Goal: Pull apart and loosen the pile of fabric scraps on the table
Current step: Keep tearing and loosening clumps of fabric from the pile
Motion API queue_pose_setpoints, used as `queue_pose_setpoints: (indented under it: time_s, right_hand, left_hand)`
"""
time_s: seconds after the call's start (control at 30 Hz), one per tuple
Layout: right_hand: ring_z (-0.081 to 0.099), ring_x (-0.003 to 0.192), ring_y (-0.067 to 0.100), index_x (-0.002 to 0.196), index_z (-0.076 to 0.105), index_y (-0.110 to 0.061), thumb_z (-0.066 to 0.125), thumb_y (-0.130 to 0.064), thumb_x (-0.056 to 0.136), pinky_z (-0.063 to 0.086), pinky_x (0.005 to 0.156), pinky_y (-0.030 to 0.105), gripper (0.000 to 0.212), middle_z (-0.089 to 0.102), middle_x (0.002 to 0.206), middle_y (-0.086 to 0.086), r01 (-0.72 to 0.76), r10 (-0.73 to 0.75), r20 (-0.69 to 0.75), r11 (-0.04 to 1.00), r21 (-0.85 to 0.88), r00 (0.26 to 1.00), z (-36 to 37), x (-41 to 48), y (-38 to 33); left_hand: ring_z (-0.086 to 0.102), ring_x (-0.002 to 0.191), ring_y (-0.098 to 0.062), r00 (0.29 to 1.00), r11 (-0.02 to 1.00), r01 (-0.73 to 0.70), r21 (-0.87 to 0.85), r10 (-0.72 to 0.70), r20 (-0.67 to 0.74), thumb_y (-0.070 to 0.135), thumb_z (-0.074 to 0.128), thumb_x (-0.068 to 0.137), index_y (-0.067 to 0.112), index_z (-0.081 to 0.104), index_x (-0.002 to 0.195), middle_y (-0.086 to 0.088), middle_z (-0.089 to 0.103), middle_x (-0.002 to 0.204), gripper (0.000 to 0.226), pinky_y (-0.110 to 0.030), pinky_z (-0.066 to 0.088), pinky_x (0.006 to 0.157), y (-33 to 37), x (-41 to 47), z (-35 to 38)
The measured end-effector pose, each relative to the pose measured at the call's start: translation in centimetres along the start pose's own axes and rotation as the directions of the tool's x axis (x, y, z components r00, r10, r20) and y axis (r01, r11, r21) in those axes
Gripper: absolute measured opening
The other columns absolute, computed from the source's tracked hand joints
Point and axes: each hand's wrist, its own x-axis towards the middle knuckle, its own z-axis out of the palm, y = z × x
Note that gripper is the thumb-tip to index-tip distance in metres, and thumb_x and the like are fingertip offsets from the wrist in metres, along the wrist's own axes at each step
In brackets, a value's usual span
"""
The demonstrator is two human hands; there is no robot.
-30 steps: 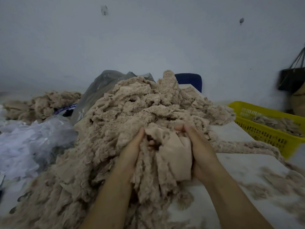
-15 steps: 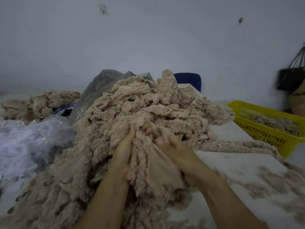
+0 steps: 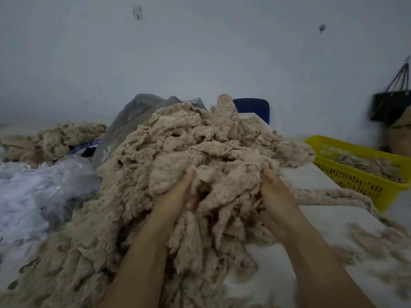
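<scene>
The left hand (image 3: 175, 196) and right hand (image 3: 275, 196) faced each other, palms inward. Each gripped a clump on the near slope of the pile of fabric scraps (image 3: 200, 134). Their fingers curled into the beige cloth and were mostly buried, with only the thumbs and a few tips showing. Scraps filled the gap between the hands and hung down below the wrists. The pile rose beyond the fingertips and spread out to the left of the left hand, reaching a clear plastic bag (image 3: 44, 187). To the right of the right hand lay bare table (image 3: 311, 221), crossed by one long strip (image 3: 322, 194), with a yellow basket (image 3: 355, 183) past the table edge.
</scene>
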Motion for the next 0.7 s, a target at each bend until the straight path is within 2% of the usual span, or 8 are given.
queue_pose_setpoints:
  time_s: [0.1,0.2,0.27,0.4,0.47,0.57,0.63,0.7]
  right_hand:
    - [0.068,0.080,0.015,0.075,0.069,-0.032,0.058,-0.036,0.094,0.056,0.069,0.032,0.023,0.071,0.084,-0.001,0.109,-0.102,0.055,0.981,-0.160,0.993,1.1,-0.4,0.4]
    - [0.062,0.071,0.011,0.072,0.067,-0.033,0.060,-0.046,0.089,0.051,0.062,0.028,0.023,0.066,0.075,-0.006,0.180,-0.170,0.058,0.936,-0.303,0.984,1.4,-0.4,0.9]
    - [0.061,0.066,0.013,0.073,0.068,-0.033,0.057,-0.043,0.096,0.050,0.056,0.032,0.027,0.065,0.070,-0.007,0.174,-0.215,-0.086,0.924,-0.341,0.973,0.6,0.1,0.9]
    - [0.030,0.045,0.010,0.071,0.061,-0.025,0.049,-0.038,0.100,0.024,0.043,0.024,0.034,0.036,0.053,-0.006,0.096,-0.191,-0.461,0.971,-0.221,0.866,-3.0,1.2,-0.4]
    - [0.031,0.043,0.005,0.064,0.065,-0.027,0.047,-0.041,0.100,0.025,0.041,0.022,0.043,0.036,0.051,-0.013,0.079,-0.189,-0.401,0.958,-0.275,0.896,-2.7,1.2,0.1]
    - [0.047,0.048,0.001,0.067,0.073,-0.031,0.033,-0.068,0.095,0.038,0.050,0.017,0.062,0.050,0.053,-0.015,0.059,-0.145,-0.136,0.863,-0.501,0.980,-0.6,0.4,1.2]
    - [0.062,0.081,-0.001,0.086,0.074,-0.041,0.027,-0.080,0.087,0.047,0.076,0.021,0.061,0.066,0.086,-0.019,0.166,-0.201,0.000,0.807,-0.566,0.980,0.2,0.2,1.6]
    - [0.050,0.110,-0.014,0.106,0.063,-0.054,0.033,-0.082,0.081,0.040,0.091,0.011,0.048,0.056,0.115,-0.031,0.281,-0.236,0.155,0.755,-0.593,0.959,0.9,-0.2,1.7]
  left_hand:
    - [0.072,0.088,-0.007,0.994,0.988,0.015,0.151,-0.031,0.101,0.057,0.079,0.065,0.026,0.077,0.094,0.010,0.076,0.094,0.043,-0.016,0.055,0.069,-0.6,-1.2,1.4]
    - [0.071,0.094,-0.009,0.984,0.979,0.161,0.125,-0.168,0.053,0.052,0.091,0.046,0.024,0.073,0.106,0.007,0.075,0.101,0.069,-0.022,0.058,0.074,-0.6,-1.5,1.7]
    - [0.072,0.098,-0.024,0.973,0.971,0.217,-0.096,-0.207,0.103,0.040,0.092,0.057,0.012,0.074,0.111,-0.009,0.074,0.105,0.063,-0.035,0.058,0.080,-0.1,-1.2,1.0]
    - [0.071,0.100,-0.031,0.988,0.817,0.134,-0.562,-0.066,0.139,0.033,0.083,0.071,0.006,0.075,0.109,-0.018,0.071,0.110,0.047,-0.041,0.057,0.080,1.3,-1.0,-1.1]
    - [0.069,0.105,-0.033,0.989,0.806,0.142,-0.575,-0.087,0.124,0.033,0.080,0.076,0.007,0.073,0.112,-0.020,0.069,0.116,0.045,-0.046,0.057,0.082,1.2,-0.9,-0.8]
    - [0.060,0.118,-0.039,0.967,0.783,0.242,-0.574,-0.149,0.205,0.034,0.075,0.084,0.008,0.064,0.127,-0.023,0.061,0.129,0.051,-0.052,0.051,0.093,0.8,-1.1,0.5]
    - [0.059,0.120,-0.040,0.970,0.772,0.236,-0.591,-0.149,0.192,0.033,0.073,0.087,0.009,0.057,0.135,-0.023,0.060,0.132,0.056,-0.053,0.051,0.094,1.0,-1.1,0.8]
    - [0.058,0.121,-0.039,0.982,0.796,0.186,-0.576,-0.124,0.146,0.034,0.073,0.087,0.008,0.054,0.137,-0.023,0.059,0.132,0.059,-0.053,0.049,0.097,0.9,-1.1,1.0]
